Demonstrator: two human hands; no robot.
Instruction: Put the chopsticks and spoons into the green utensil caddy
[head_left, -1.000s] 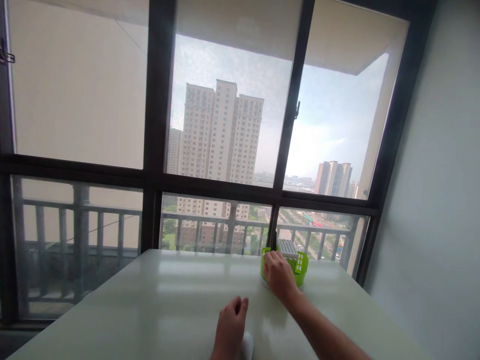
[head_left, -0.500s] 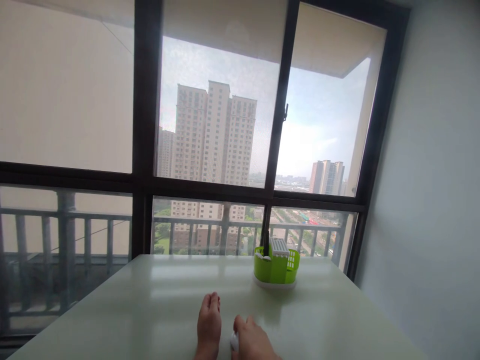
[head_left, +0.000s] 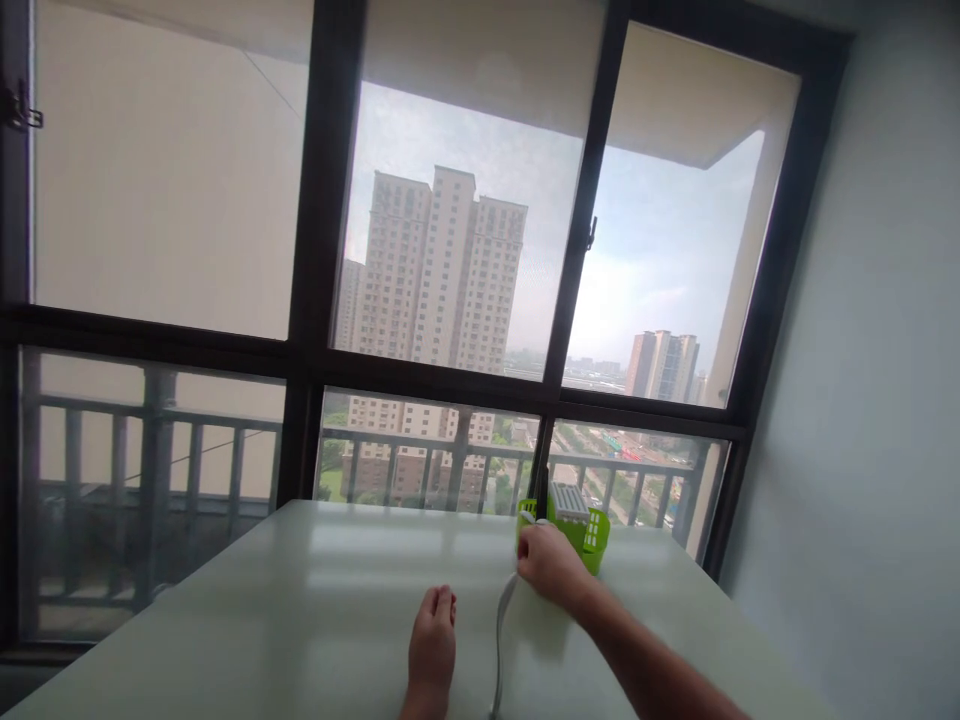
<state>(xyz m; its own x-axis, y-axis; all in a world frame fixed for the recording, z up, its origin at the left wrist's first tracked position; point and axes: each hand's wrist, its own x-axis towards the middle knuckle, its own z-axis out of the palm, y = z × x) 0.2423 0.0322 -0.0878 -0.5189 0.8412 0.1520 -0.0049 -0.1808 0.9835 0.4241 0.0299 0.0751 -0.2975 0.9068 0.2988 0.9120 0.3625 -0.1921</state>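
My right hand (head_left: 551,565) reaches forward to the green basket (head_left: 596,540) on the table, its fingers closed and covering the basket's front left part. From under this hand a flat white cord (head_left: 501,630) runs down across the tabletop to the bottom edge of the view. My left hand (head_left: 433,640) is over the near middle of the table, left of the cord and apart from it. Its fingers are curled together, and whatever they may hold is hidden. A white slatted box (head_left: 568,502) and a dark upright thing (head_left: 541,490) stand in the basket.
The pale glossy table (head_left: 300,620) reaches to a dark-framed window (head_left: 420,368). Outside are a railing (head_left: 375,440) and tall buildings (head_left: 442,270). A plain wall (head_left: 862,400) bounds the right side.
My right hand has moved forward and right from beside my left hand to the basket. The white cord now stretches out behind it. My left hand stays near its place; the view has shifted slightly.
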